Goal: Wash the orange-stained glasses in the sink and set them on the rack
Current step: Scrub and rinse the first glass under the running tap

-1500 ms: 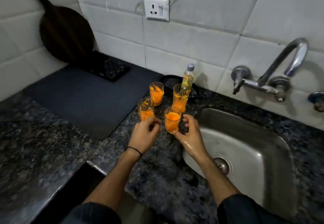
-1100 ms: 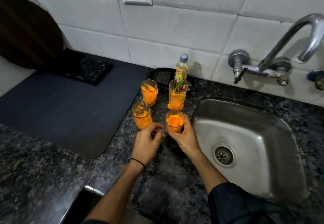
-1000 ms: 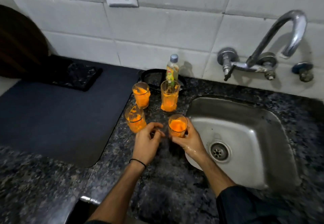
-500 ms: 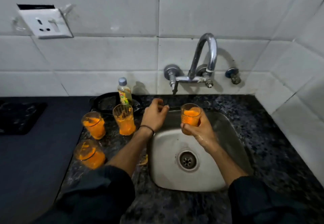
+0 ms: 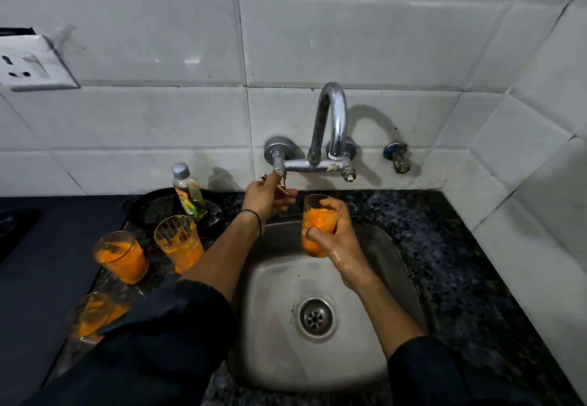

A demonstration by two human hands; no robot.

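Head view, stock read out by size.

Clerk: Item one, tiled wall [image 5: 381, 40]. Item two, dark speckled counter [image 5: 460, 262]. Item three, steel sink [image 5: 279, 278], with no water visible in it and none seen running.

Checker: Fixtures?

Clerk: Faucet [image 5: 330, 113], wall-mounted, spout arched over the basin. Left hand [image 5: 265, 197] is raised to it, fingers curled round the tap handle [image 5: 279, 180].

Checker: Task goods?

Clerk: Held glass [image 5: 319, 218], orange-coated inside, roughly upright over the sink below the spout. Right hand [image 5: 336, 237] is wrapped round it and looks wet. On the counter left of the sink: tall glass [image 5: 179, 242], middle glass [image 5: 122, 256] and near glass [image 5: 92, 313], the last partly behind the left sleeve. All are stained. No rack is in view.

Checker: Smalls?

Clerk: Bottle [image 5: 187, 193] at the wall, behind the tall glass. Drain [image 5: 316, 316].

Checker: Hazards?

Clerk: My judgement: opening the tap hard would drive water into the residue and spray orange over counter and wall. A wet palm on smooth glass may slip, and a drop onto steel could crack it. The left sleeve sits close over the near glass, so drawing that arm back carelessly could topple it.
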